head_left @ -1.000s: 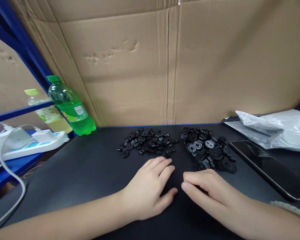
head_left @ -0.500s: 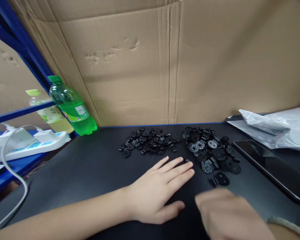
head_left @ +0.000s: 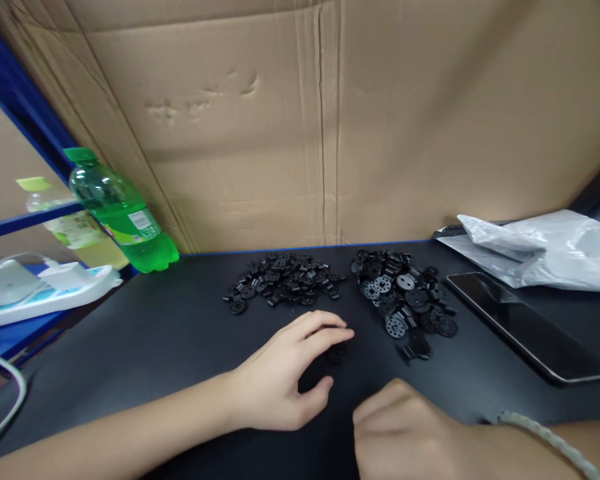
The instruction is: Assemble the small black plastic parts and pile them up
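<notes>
My left hand [head_left: 290,373] rests on the black tabletop with fingers arched and the thumb apart from them. Just beyond its fingertips, partly covered by them, lies a small black disc-shaped plastic part [head_left: 337,354]. My right hand [head_left: 405,427] is closed near the front edge of the view, knuckles up; whatever its fingers may hold is hidden. Past the hands sit two heaps of black plastic parts: the left heap [head_left: 287,279] and the right heap [head_left: 405,293], with round, perforated discs. At the right heap's near edge lies a black part with a clip-like end [head_left: 416,345].
A dark phone [head_left: 525,327] and a crumpled plastic bag [head_left: 555,250] lie on the right. At the left are a green bottle [head_left: 130,220], a paler bottle [head_left: 75,227] and a white power strip [head_left: 55,293]. A cardboard wall [head_left: 240,133] closes off the back.
My left hand has gone from flat and spread to arched, and a black disc part now shows by its fingers. The right hand has moved left. The view has shifted slightly right.
</notes>
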